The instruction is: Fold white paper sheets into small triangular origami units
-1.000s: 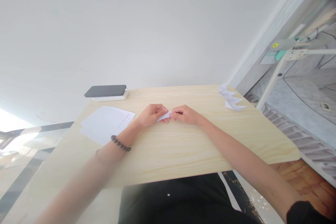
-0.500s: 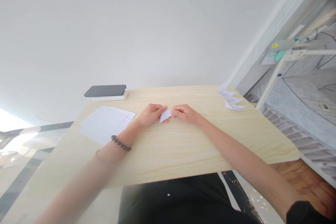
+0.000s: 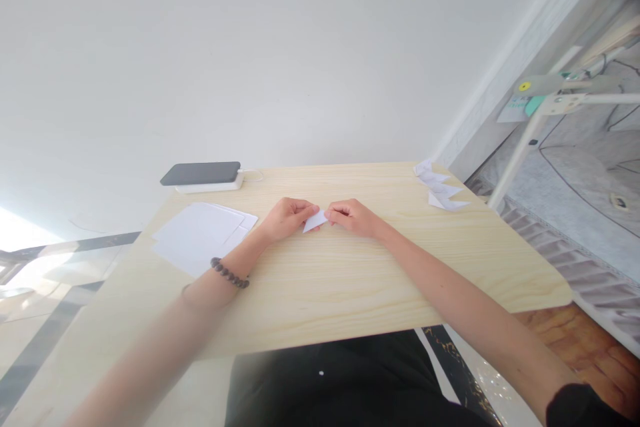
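A small folded piece of white paper (image 3: 314,221), pointed at its lower left, is held between my two hands over the middle of the table. My left hand (image 3: 288,218) pinches its left side, thumb on top and fingers behind. At the paper's right end, my right hand (image 3: 351,217) is closed on it between thumb and fingers. The fingers of both hands partly cover the paper, so its full shape is hidden. A dark beaded bracelet (image 3: 229,273) circles my left wrist.
White paper sheets (image 3: 197,233) lie left of my left hand. Behind them a dark phone (image 3: 203,173) rests on a white block with a cable. Several folded white paper pieces (image 3: 440,190) sit at the back right of the wooden table (image 3: 320,287). A wall stands behind.
Both hands keep their grip in nearly the same place. The folded paper has tilted slightly, its lower point rising a little.
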### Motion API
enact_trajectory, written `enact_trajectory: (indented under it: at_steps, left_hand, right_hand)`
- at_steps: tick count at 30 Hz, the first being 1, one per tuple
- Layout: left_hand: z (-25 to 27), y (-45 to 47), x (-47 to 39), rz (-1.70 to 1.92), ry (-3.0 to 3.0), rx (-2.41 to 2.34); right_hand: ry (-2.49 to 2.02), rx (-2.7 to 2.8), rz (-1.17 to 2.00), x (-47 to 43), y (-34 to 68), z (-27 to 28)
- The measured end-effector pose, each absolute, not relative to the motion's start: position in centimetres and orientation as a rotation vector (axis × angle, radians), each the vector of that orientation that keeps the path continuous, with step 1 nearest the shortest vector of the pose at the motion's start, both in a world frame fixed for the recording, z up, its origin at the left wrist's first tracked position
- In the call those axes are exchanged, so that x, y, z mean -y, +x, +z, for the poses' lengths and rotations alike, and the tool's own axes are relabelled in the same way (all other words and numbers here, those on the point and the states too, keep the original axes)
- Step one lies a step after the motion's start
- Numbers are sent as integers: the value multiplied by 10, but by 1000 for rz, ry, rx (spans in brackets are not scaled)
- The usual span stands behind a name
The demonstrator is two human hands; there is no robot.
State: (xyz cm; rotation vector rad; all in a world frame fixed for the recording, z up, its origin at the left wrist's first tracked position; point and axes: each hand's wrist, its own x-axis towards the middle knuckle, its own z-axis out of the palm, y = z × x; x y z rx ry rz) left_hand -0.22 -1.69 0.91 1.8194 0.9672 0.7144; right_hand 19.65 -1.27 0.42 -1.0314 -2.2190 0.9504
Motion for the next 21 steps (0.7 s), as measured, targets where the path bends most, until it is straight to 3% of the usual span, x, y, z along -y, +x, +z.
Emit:
enact_trajectory:
  at_steps: [10, 21]
  left_hand:
    - [2, -2, 9, 783, 1569, -867]
    - [2, -2, 10, 751, 1582, -873]
  right_hand:
    - [-1056, 2048, 1010, 9, 197, -1]
    - [-1006, 2162, 855, 12, 195, 4]
